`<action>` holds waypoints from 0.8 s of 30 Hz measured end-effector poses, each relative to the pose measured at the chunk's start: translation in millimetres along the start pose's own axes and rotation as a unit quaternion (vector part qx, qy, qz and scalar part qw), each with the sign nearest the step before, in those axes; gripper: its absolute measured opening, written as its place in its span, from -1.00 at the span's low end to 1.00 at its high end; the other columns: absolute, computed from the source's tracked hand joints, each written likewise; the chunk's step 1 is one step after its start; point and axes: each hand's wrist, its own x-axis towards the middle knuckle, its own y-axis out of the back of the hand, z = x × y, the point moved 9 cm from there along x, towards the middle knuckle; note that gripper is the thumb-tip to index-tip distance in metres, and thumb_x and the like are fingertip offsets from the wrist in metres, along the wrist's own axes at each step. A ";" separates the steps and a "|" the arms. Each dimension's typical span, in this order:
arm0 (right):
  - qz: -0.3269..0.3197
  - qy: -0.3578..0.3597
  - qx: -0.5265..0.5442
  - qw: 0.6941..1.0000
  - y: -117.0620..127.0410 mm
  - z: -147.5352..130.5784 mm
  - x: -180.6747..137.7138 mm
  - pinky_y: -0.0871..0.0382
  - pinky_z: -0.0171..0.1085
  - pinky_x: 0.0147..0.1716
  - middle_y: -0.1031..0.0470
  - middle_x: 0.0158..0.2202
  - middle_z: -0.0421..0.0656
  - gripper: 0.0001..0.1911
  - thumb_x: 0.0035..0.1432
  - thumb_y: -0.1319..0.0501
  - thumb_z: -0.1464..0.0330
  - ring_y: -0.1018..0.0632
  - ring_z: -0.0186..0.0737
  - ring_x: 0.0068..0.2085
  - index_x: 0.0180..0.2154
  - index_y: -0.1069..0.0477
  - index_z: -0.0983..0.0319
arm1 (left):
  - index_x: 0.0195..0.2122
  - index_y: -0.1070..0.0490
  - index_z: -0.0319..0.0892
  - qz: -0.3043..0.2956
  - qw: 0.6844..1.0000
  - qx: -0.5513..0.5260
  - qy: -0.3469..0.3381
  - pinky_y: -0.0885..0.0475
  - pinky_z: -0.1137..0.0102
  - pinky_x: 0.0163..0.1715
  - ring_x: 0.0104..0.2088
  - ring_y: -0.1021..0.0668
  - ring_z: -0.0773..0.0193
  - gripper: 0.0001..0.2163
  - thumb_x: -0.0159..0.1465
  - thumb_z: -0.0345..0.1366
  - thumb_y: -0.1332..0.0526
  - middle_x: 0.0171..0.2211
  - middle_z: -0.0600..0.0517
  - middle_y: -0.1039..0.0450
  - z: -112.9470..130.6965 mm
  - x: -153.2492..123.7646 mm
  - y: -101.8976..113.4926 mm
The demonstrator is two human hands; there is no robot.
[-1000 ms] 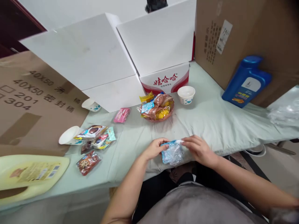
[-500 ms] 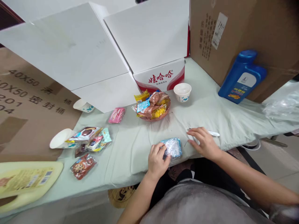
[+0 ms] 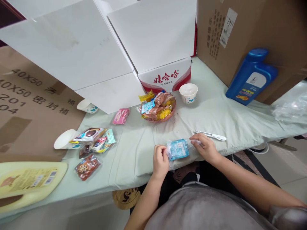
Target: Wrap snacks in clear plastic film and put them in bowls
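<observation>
Now that the packet (image 3: pixel 178 149) showed its blue side, we worked from both ends

While white boxes (image 3: pixel 153 38) stood at the back and brown cartons (image 3: pixel 275 28) at both sides, we had the cloth-covered table (image 3: pixel 208 118) before us. On it, a pale yellow bottle (image 3: pixel 35 179) was at the far left and a blue bottle (image 3: pixel 251 78) by the right-hand carton. Nearer the middle we saw a basket (image 3: pixel 165 119) of wrapped snacks and, just beside it, a white bowl (image 3: pixel 188 93).

Our left hand (image 3: pixel 160 161) was curled at the packet's left end, holding it by its wrapping. Our right hand (image 3: pixel 206 148), fingers drawn narrow, seemed to pinch clear film (image 3: pixel 198 142) just beyond the other end (whether that film was joined to the packet, we could not tell). The packet was between the hands, at the table's near edge.

Half a second earlier, its crinkled clear face had been uppermost and the right hand had been apart from it, partly covering a slim white tool (image 3: pixel 212 135); now the tool lay in fuller view. As we judged it, both hands were busy with the wrapping.
</observation>
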 end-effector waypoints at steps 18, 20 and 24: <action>0.160 0.001 -0.085 0.983 51.9 -16.8 1.7 -0.41 -0.12 -0.21 -0.46 -0.22 -0.04 -0.81 0.28 -0.10 0.32 -0.49 -0.10 -0.18 -0.11 -0.39 0.22 | -0.16 -0.27 -0.14 0.235 0.969 -0.070 -0.040 -0.43 0.39 -0.31 -0.31 -0.46 0.32 -0.87 0.27 -0.38 -0.15 -0.25 0.02 -0.34 -3.4 -27.8 86.4; 0.122 0.106 -0.057 0.985 47.3 -51.5 4.3 -0.42 -0.11 -0.21 -0.45 -0.24 -0.05 -0.79 0.25 -0.13 0.38 -0.49 -0.11 -0.18 -0.06 -0.36 0.21 | -0.16 -0.30 -0.14 0.102 0.981 -0.051 -0.158 -0.45 0.36 -0.29 -0.31 -0.49 0.29 -0.84 0.26 -0.47 -0.13 -0.32 0.03 -0.39 36.4 -21.7 68.0; -0.159 0.201 -0.043 0.966 -9.8 -81.1 2.2 -0.47 -0.18 -0.22 -0.52 -0.28 -0.10 -0.78 0.30 -0.07 0.41 -0.54 -0.18 -0.22 -0.05 -0.38 0.19 | -0.03 -0.36 -0.14 -0.100 0.969 0.093 -0.208 -0.43 0.19 -0.02 -0.04 -0.51 0.13 -0.77 0.29 -0.44 -0.11 -0.14 -0.08 -0.50 58.1 -11.8 19.0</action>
